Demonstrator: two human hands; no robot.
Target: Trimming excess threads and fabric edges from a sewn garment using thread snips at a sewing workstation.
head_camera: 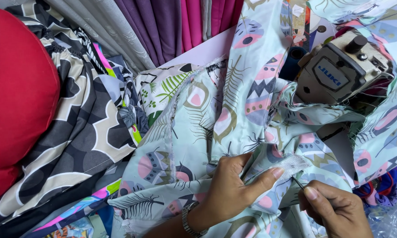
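Note:
A pale mint fabric (207, 132) printed with pink and grey feathers spreads across the middle and drapes around a beige sewing machine head (339, 66) at the upper right. My left hand (233, 187) pinches a fold of this fabric at a frayed white patch (293, 164), thumb pressing on it. My right hand (335, 209) sits just to the right, fingers closed on a thin dark pointed tool (297, 182) whose tip reaches the white patch. A metal watch (187, 220) is on my left wrist.
A red cushion (18, 92) fills the left edge. Beside it lies a grey and cream patterned cloth (79, 132). Purple and pink curtains (181, 22) hang at the top. Colourful fabric scraps (75, 227) pile at the bottom left, with crinkled clear plastic (394, 218) at the bottom right.

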